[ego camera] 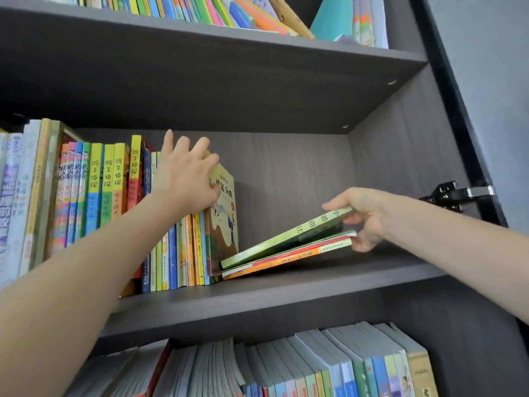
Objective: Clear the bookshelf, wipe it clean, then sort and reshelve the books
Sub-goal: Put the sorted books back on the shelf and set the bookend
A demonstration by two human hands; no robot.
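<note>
A row (108, 196) of upright books is stood on the left half of the middle shelf (286, 293). The right half is bare but for a stack (286, 255) of thin books, which is tilted: its left end is set on the board at the foot of the row and its right end is lifted clear.

The left hand (186, 179) is laid against the right end of the row, with fingers spread and fairly straight over the tops of the last books and the thumb side against the cover of the end book (224, 224). It is pressed there, probably so that the row is kept from toppling into the gap on the right.

The right end of the stack is pinched by the right hand (363, 216), thumb on the top green book (300, 232) and curled fingers beneath. The green book is parted a little from those under it, so the grip looks loose. The left end is likely left down as a pivot.

Whether the stack is being stood up against the row or drawn out cannot be told. Either way a firmer squeeze seems needed, or the thin books may fan apart and slide. The shelves above and below are filled with books.
</note>
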